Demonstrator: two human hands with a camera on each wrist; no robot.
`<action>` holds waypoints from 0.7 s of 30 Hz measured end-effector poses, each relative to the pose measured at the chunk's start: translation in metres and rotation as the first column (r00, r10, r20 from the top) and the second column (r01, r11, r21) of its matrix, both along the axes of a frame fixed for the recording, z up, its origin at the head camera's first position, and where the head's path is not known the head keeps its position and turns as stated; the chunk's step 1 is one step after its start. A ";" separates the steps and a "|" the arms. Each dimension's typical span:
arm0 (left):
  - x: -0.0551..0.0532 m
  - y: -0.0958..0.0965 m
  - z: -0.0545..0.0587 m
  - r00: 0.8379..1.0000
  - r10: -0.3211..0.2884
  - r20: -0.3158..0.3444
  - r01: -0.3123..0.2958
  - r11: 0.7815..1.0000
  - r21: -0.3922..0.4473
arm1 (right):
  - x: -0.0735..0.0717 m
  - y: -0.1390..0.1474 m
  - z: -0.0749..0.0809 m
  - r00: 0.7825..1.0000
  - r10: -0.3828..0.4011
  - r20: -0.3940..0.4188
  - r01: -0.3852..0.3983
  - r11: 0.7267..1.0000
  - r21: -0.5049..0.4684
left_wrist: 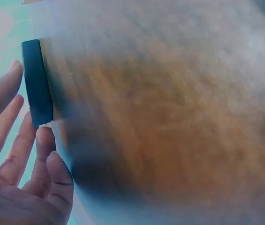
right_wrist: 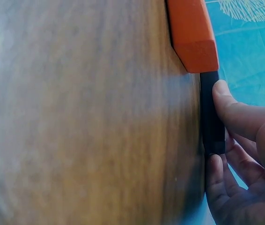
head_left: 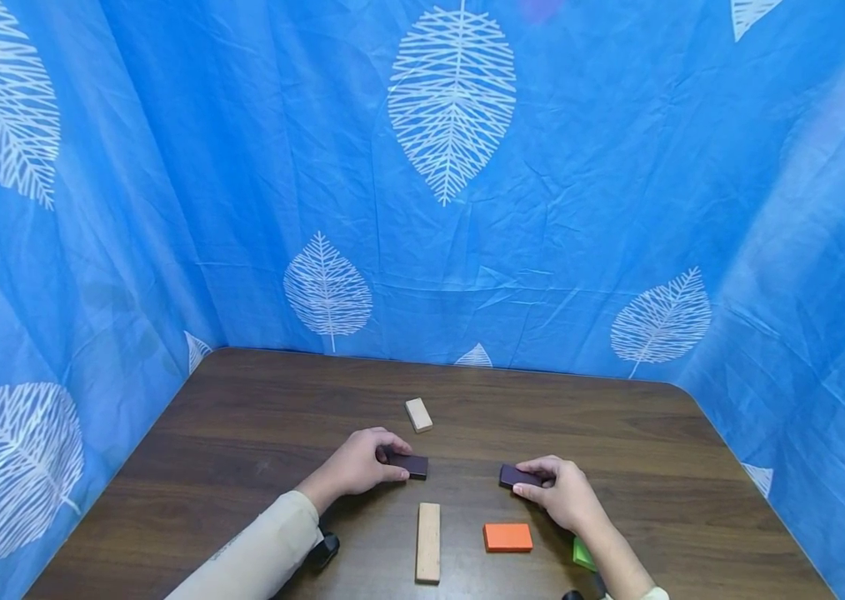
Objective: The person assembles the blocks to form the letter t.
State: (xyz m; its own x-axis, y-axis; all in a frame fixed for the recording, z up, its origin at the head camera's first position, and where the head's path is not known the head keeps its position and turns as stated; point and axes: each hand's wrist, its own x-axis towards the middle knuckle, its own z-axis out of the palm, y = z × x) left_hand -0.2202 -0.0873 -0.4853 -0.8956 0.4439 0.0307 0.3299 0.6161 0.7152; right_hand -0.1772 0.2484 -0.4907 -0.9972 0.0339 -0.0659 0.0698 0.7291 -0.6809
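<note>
Dark blocks (head_left: 417, 467) are pinched, one by the left hand (head_left: 359, 462), one by the right hand (head_left: 565, 494).

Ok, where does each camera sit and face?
Head: on the head, facing forward and down at the brown wood-grain table; left hand, right hand and both forearms show.
Left wrist: worn there, facing the left hand's work, a dark rectangular block; that hand shows.
Right wrist: worn there, facing the right hand's work, a second dark rectangular block, plus an orange rectangular block; that hand shows.
Head and right wrist share the orange block.
</note>
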 end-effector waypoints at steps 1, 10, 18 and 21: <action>0.000 0.000 0.000 1.000 0.001 0.004 -0.001 1.000 0.004 | 0.000 0.000 0.000 1.000 0.000 -0.001 0.000 1.000 -0.002; -0.002 -0.001 -0.003 0.999 -0.019 -0.028 0.019 1.000 -0.010 | 0.000 -0.001 0.000 1.000 0.005 -0.009 -0.005 1.000 -0.008; -0.003 0.000 -0.004 0.999 -0.013 -0.051 0.010 0.999 -0.046 | 0.000 0.000 -0.002 1.000 0.008 -0.012 -0.008 1.000 0.000; -0.003 0.003 -0.003 0.998 -0.025 -0.065 0.020 0.997 -0.078 | 0.001 0.002 -0.003 1.000 0.009 -0.016 -0.009 1.000 0.004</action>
